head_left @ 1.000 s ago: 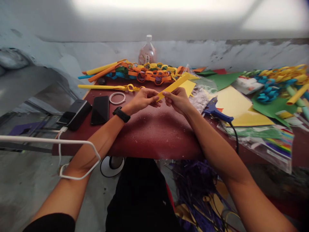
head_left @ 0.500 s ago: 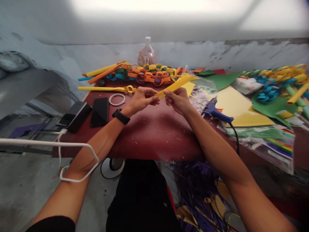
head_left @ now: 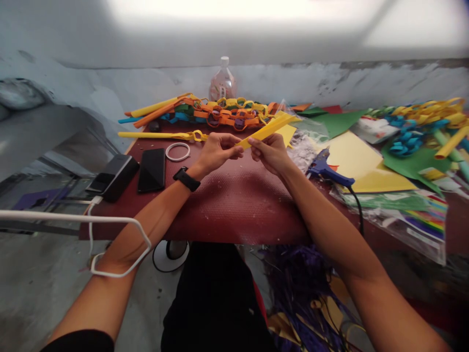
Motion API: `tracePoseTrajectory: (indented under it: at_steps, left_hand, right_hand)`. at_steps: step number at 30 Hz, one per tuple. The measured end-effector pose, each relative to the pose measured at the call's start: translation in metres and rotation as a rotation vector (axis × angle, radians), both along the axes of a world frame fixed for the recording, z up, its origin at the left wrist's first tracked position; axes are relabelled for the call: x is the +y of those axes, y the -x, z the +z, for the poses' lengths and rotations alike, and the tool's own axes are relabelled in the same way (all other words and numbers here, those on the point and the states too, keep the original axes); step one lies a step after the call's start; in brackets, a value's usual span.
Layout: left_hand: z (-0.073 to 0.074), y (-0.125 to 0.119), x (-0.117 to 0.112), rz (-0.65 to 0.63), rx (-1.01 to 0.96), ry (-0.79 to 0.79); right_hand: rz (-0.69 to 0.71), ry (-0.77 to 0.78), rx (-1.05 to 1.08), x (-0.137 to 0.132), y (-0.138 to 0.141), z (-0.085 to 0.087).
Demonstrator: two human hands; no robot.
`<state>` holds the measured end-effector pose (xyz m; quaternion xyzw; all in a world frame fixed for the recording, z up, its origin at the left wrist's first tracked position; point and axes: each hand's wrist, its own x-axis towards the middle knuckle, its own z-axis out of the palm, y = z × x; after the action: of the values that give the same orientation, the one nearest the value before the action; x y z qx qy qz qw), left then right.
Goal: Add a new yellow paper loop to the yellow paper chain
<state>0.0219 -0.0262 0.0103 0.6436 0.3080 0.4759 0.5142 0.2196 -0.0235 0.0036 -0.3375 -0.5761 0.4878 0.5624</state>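
Between my two hands a folded yellow paper strip [head_left: 269,128] is held above the table, slanting up to the right. My left hand [head_left: 219,149] pinches its lower left end between thumb and fingers. Farther along, my right hand [head_left: 270,150] grips the strip with the thumb on top. Just left of my left hand lies a rolled yellow paper stick [head_left: 154,135] with small paper loops at its end. Behind the hands rest orange and yellow paper chains [head_left: 234,115].
A black phone [head_left: 152,169], a white ring [head_left: 178,151] and a dark box-shaped device [head_left: 116,177] lie on the left. To the right are a blue glue gun [head_left: 328,168], yellow sheets [head_left: 366,164] and more chains [head_left: 410,139]. A plastic bottle [head_left: 223,80] stands at the back.
My left hand and wrist have shifted very slightly to the right. Both hands keep their hold on the yellow strip, and the rest looks the same.
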Motion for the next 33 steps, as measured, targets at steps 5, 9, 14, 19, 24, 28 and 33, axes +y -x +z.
tracePoseTrajectory:
  at_steps: [5,9,14,19,24,28,33]
  left_hand:
    - [-0.003,0.001,0.004,-0.010,-0.010,0.025]
    - [-0.004,0.005,0.007,-0.029,-0.017,0.044]
    - [-0.006,0.006,0.009,-0.059,-0.040,0.067]
    - [-0.008,0.007,0.009,-0.055,-0.006,0.068]
    - [-0.009,0.005,0.007,-0.033,0.009,0.050]
    - [-0.011,0.001,0.008,-0.033,-0.048,0.039]
    - [-0.013,0.002,0.012,0.000,-0.071,-0.012]
  right_hand:
    - [0.016,-0.024,0.040,0.007,-0.009,0.001]
    - [-0.072,-0.021,0.089,0.019,-0.027,0.003]
    - [-0.139,-0.047,0.076,0.026,-0.038,0.004]
    - [-0.187,-0.065,0.062,0.025,-0.035,0.003]
    - [-0.176,-0.102,0.087,0.021,-0.027,0.002]
    - [-0.124,-0.092,0.110,0.016,-0.023,0.005]
    - [-0.028,-0.030,0.110,0.012,-0.027,0.011]
